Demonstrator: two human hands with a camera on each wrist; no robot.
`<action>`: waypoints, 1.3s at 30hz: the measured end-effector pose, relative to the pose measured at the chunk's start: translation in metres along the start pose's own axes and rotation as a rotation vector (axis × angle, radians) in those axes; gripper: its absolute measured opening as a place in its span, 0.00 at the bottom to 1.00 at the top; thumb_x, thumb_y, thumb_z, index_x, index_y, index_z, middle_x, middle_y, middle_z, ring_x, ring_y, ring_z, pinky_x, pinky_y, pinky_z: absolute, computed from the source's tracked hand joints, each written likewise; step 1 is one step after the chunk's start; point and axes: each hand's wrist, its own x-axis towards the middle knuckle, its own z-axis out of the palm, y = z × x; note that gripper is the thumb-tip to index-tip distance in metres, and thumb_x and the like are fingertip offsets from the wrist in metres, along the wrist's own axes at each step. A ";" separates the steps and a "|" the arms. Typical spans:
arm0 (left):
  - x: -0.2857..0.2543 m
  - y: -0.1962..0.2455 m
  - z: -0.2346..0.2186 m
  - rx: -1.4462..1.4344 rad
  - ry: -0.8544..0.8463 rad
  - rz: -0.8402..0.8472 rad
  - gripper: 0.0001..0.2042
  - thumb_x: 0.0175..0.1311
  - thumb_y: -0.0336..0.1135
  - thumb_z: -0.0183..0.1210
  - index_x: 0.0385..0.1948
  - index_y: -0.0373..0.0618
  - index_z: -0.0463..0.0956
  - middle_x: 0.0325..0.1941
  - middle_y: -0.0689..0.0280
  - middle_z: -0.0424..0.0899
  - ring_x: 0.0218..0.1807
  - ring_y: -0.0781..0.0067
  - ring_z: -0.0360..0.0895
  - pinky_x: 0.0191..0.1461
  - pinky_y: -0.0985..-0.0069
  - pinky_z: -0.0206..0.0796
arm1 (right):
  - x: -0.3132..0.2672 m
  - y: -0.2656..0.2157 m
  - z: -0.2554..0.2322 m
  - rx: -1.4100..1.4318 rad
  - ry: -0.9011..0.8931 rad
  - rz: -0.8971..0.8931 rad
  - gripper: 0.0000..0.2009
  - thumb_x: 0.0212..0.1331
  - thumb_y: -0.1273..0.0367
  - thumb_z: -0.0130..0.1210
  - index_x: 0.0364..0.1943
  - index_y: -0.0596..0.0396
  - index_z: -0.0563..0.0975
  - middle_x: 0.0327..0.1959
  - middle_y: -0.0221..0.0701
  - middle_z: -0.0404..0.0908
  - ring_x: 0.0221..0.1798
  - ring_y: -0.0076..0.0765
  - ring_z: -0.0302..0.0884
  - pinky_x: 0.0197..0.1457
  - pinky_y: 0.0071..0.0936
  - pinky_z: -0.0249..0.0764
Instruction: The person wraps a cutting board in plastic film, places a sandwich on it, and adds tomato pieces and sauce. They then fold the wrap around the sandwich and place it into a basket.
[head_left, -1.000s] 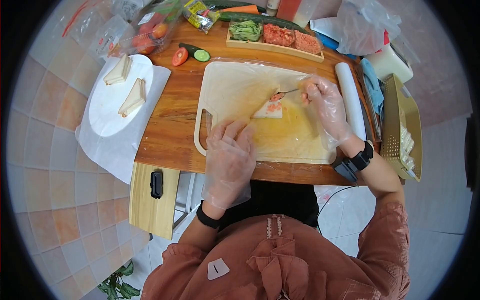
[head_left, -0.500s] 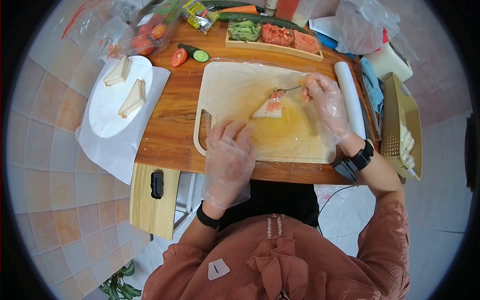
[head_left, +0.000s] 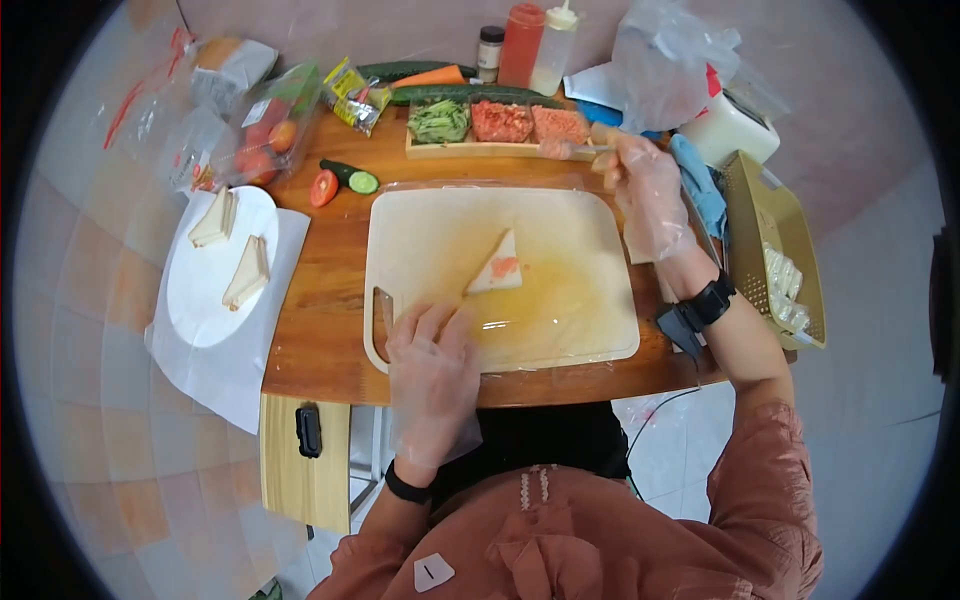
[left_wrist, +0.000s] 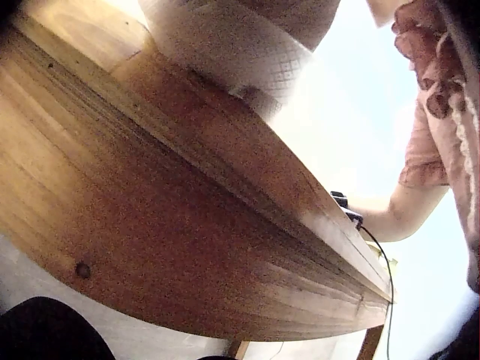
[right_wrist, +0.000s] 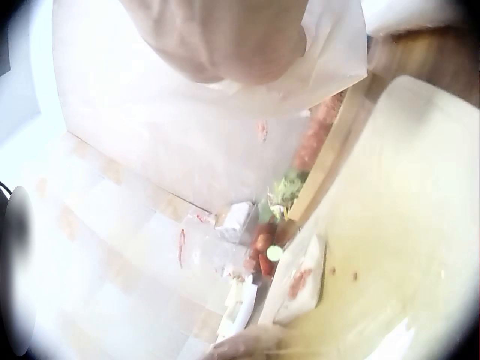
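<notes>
A bread triangle (head_left: 497, 270) with a patch of pink filling lies on the cream cutting board (head_left: 590, 330). The gloved left hand (head_left: 433, 370) rests on the board's near left edge, fingers loosely extended, close below the bread. Above the board's far right corner, the gloved right hand (head_left: 650, 190) grips a spoon (head_left: 588, 149) whose bowl is beside the pink filling (head_left: 562, 126) in the right compartment of the wooden tray (head_left: 470, 151). The right wrist view shows the bread (right_wrist: 304, 289) with its topping; the spoon cannot be made out there.
Two sandwich triangles sit on a white oval plate (head_left: 190, 310) at left. Cut tomato (head_left: 324, 187) and cucumber (head_left: 363, 182) lie behind the board. Sauce bottles (head_left: 522, 45) stand at the back; a perforated basket (head_left: 750, 220) is at right.
The right hand has moved from over the bread, with the spoon, to the tray's right end. The left hand stays by the board's near left edge. The head view has shifted.
</notes>
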 end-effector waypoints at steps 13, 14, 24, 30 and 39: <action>-0.001 0.000 -0.001 -0.019 0.043 0.014 0.15 0.55 0.24 0.65 0.46 0.47 0.81 0.53 0.61 0.81 0.60 0.50 0.76 0.63 0.55 0.67 | 0.040 0.028 -0.012 -1.188 -0.329 -0.685 0.22 0.68 0.72 0.51 0.66 0.62 0.72 0.37 0.41 0.82 0.41 0.46 0.81 0.45 0.43 0.77; -0.001 0.000 -0.001 -0.020 0.045 0.009 0.15 0.55 0.24 0.65 0.46 0.47 0.81 0.53 0.61 0.81 0.60 0.50 0.76 0.63 0.55 0.67 | 0.043 0.029 -0.011 -1.190 -0.334 -0.687 0.22 0.68 0.72 0.51 0.66 0.62 0.72 0.37 0.41 0.82 0.41 0.46 0.81 0.45 0.43 0.77; 0.000 -0.001 -0.003 -0.027 0.024 0.014 0.16 0.56 0.24 0.65 0.47 0.47 0.81 0.53 0.60 0.82 0.60 0.50 0.76 0.63 0.56 0.68 | 0.034 0.023 0.003 -1.806 -0.289 -0.880 0.26 0.68 0.73 0.46 0.70 0.67 0.65 0.32 0.42 0.81 0.39 0.48 0.82 0.43 0.42 0.78; 0.000 -0.002 -0.002 -0.023 0.024 0.029 0.16 0.56 0.24 0.64 0.47 0.46 0.81 0.53 0.60 0.82 0.60 0.49 0.76 0.63 0.56 0.68 | 0.053 0.053 -0.004 -1.637 -0.281 -0.881 0.25 0.70 0.72 0.43 0.69 0.69 0.66 0.31 0.42 0.82 0.35 0.49 0.82 0.38 0.44 0.79; -0.001 0.000 -0.002 -0.032 0.005 0.005 0.17 0.55 0.24 0.65 0.48 0.46 0.81 0.53 0.60 0.82 0.60 0.50 0.75 0.62 0.56 0.68 | 0.027 0.023 0.010 -1.795 -0.305 -0.864 0.23 0.65 0.75 0.47 0.64 0.71 0.70 0.33 0.43 0.82 0.37 0.49 0.83 0.40 0.39 0.80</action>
